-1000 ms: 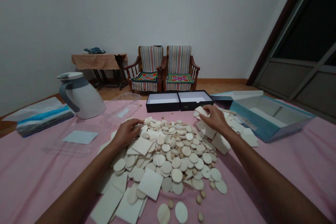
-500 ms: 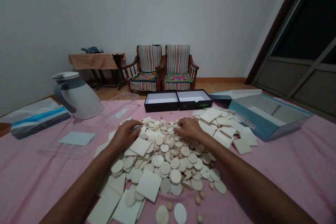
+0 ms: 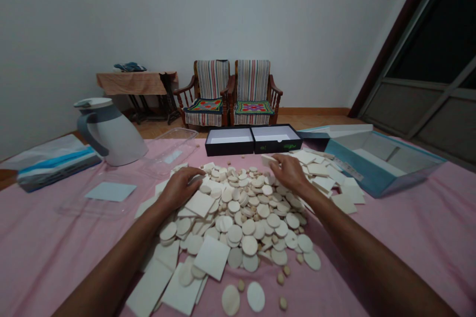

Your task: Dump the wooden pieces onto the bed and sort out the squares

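A wide heap of pale round wooden discs [image 3: 249, 228] spreads over the pink cloth before me. Square wooden tiles [image 3: 211, 257] lie among them on the left and at the front. My right hand [image 3: 288, 171], at the far right of the heap, pinches a square wooden tile [image 3: 268, 160] between thumb and fingers, slightly raised. Beneath and beyond that hand lies a loose pile of square tiles [image 3: 344, 203]. My left hand [image 3: 183, 187] rests at the heap's far left, thumb and fingers apart, fingertips touching or close to the discs.
Two black box trays [image 3: 228, 147] stand behind the heap. On the right is an open blue box [image 3: 383, 168]. A white jug [image 3: 115, 133], clear plastic trays [image 3: 111, 193] and a blue-grey packet [image 3: 59, 168] sit on the left. Small wooden pegs [image 3: 283, 303] lie near the front.
My right hand has moved right from the heap's far middle, and a square tile now shows in its fingers. The left hand has stayed nearly in place.
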Demonstrator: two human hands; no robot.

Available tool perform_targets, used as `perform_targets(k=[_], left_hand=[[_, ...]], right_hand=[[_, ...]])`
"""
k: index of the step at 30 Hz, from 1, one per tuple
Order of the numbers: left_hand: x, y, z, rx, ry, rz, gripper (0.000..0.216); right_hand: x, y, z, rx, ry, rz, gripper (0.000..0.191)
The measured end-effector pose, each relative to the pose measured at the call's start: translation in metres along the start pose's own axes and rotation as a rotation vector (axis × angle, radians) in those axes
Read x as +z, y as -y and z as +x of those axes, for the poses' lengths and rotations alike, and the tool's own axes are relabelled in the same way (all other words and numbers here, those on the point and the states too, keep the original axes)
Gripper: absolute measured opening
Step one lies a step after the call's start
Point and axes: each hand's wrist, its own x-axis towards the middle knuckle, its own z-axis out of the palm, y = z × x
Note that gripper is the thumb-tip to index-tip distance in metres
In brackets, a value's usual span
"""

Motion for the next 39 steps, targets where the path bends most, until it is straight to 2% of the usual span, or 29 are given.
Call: perform_targets(k=[4,7,10,13,19,22,25,29,36,37,39], left_hand=[[0.003,-0.002,0.006,0.018,0.032,0.007,0.033],[0.003,-0.003,0.01,0.026,0.056,0.014,0.034],[0.0,-0.003,0.011,0.03,0.079,0.02,0.036],[-0.004,-0.001,0.008,0.034,0.104,0.023,0.04],[-0.014,0.003,0.0,0.071,0.171,0.055,0.045],[-0.017,0.003,0.001,0.095,0.23,0.087,0.048],[-0.019,0.001,0.004,0.1,0.245,0.125,0.048],[-0.019,-0.002,0.007,0.108,0.248,0.168,0.046],[-0.022,-0.003,0.007,0.148,0.211,0.229,0.049],[-0.022,-0.007,0.007,0.147,0.193,0.239,0.051],[-0.021,-0.019,0.009,0.15,0.162,0.245,0.05]], right_hand=[[-0.016,-0.038,-0.005,0.128,-0.221,-0.114,0.03],[-0.01,-0.047,-0.012,0.055,-0.31,-0.045,0.032],[0.004,-0.039,-0.022,-0.082,-0.24,0.102,0.027],[0.01,-0.03,-0.031,-0.121,-0.161,0.131,0.025],[-0.004,-0.033,-0.042,-0.014,0.098,-0.172,0.028],[-0.002,-0.038,-0.046,-0.016,0.207,-0.247,0.036],[0.005,-0.04,-0.049,-0.027,0.208,-0.264,0.039],[0.004,-0.047,-0.048,0.0,0.154,-0.265,0.032],[-0.017,-0.064,-0.044,0.186,-0.144,-0.38,0.037],[-0.018,-0.062,-0.046,0.174,-0.122,-0.358,0.034],[-0.015,-0.052,-0.051,0.109,0.018,-0.255,0.027]])
